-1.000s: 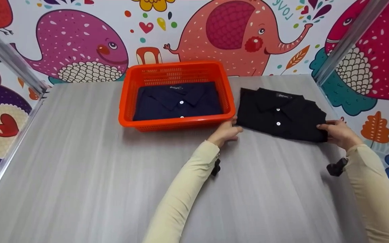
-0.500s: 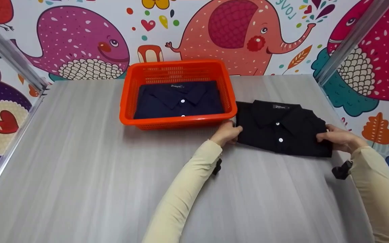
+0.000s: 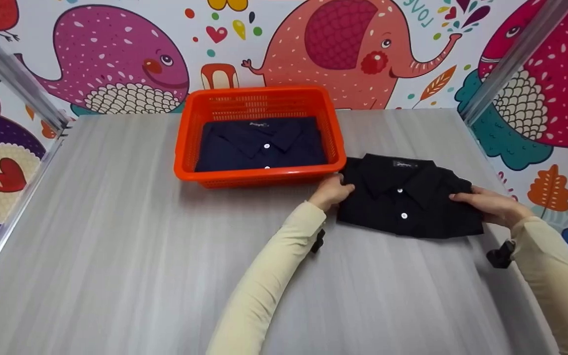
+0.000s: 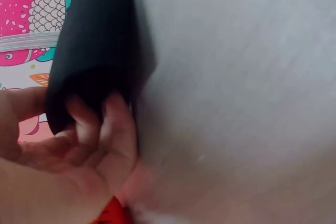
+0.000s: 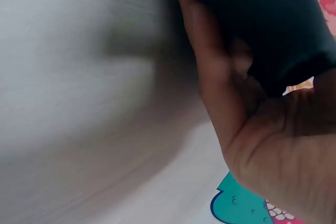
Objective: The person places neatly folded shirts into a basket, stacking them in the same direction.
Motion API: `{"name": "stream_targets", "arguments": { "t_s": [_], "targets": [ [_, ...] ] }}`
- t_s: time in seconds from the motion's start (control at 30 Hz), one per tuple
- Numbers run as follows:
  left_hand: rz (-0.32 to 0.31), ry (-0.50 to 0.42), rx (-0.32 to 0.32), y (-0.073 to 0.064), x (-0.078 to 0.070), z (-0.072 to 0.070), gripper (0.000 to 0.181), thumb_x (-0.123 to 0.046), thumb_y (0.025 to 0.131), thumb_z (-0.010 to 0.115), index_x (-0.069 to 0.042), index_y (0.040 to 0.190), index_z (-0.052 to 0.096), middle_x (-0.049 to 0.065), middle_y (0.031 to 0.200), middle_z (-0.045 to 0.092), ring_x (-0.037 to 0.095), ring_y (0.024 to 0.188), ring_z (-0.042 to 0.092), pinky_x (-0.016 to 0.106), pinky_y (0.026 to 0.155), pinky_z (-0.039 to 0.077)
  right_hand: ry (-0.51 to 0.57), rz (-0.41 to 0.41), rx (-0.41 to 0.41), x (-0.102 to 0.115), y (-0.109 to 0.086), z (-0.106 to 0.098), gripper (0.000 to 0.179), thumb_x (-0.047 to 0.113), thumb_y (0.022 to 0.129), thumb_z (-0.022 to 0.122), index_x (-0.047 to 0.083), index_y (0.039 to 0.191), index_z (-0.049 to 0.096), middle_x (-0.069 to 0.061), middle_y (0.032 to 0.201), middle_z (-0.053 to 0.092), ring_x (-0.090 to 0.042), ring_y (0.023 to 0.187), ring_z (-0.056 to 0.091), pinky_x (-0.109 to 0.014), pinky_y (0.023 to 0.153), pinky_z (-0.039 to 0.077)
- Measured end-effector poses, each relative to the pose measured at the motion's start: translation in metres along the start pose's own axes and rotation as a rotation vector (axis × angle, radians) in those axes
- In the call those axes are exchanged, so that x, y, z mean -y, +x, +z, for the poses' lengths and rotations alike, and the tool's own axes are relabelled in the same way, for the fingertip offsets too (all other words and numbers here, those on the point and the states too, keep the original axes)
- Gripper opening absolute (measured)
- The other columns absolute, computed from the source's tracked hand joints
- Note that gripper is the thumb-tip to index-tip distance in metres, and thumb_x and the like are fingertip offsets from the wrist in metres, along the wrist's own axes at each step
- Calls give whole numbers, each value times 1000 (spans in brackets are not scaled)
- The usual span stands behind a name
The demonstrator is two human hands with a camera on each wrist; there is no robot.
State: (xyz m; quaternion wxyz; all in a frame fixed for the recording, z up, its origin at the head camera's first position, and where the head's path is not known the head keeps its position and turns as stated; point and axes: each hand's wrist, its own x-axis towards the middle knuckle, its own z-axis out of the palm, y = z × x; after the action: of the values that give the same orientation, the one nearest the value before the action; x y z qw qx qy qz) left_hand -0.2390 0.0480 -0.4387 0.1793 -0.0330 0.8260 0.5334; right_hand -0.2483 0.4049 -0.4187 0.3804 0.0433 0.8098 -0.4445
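Note:
A folded black shirt (image 3: 407,197) with white buttons, collar and a neck label stretches between my two hands at the right of the table. My left hand (image 3: 332,191) grips its left side, close to the basket's front right corner; in the left wrist view the fingers (image 4: 118,124) curl under the black cloth. Holding the opposite side, my right hand (image 3: 498,206) has its thumb on top and its other fingers beneath, partly hidden by the shirt. In the right wrist view some fingers (image 5: 207,40) lie along the underside of the cloth.
An orange plastic basket (image 3: 264,176) stands at the back middle of the wood-grain table (image 3: 141,256). Inside it lies a folded navy shirt (image 3: 234,148) with white buttons. Walls with cartoon animals (image 3: 333,44) close off the back and sides, with metal posts (image 3: 515,59) at the corners.
The black shirt has come nearer to me and slightly left. My left hand, earlier just beside it, now grips its left side. The basket and navy shirt keep their place.

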Motion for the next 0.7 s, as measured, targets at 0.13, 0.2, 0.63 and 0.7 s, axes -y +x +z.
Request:
{"name": "stream_targets", "arguments": {
  "t_s": [0.13,0.2,0.63,0.7],
  "targets": [
    [-20,-16,14,0,-1,-2,50,-10,94,60,6,139,45,19,140,46,28,123,48,35,95,45,-35,-64,9,6,-1,2,95,24,100,49,-6,137,-33,-35,144,-30,-51,136,-8,-64,107,5],
    [-50,-70,21,-1,-1,-3,51,-6,92,62,7,138,44,20,140,46,30,119,51,38,89,49,-41,-102,1,9,-1,4,94,16,98,50,-6,137,-33,-35,143,-32,-52,134,-10,-66,106,2],
    [-179,-294,129,-12,7,-7,61,-9,85,69,2,137,38,11,111,54,31,97,60,44,75,55,2,-96,-53,11,-8,19,87,22,97,54,-19,142,-7,-37,150,5,-33,129,25,-41,108,30],
    [-171,-285,162,-15,7,-9,66,-9,86,68,1,141,34,11,114,52,31,95,59,44,74,55,0,-90,-43,11,-10,20,87,26,97,54,-19,142,-5,-36,150,6,-32,129,25,-38,107,32]
  ]
}}
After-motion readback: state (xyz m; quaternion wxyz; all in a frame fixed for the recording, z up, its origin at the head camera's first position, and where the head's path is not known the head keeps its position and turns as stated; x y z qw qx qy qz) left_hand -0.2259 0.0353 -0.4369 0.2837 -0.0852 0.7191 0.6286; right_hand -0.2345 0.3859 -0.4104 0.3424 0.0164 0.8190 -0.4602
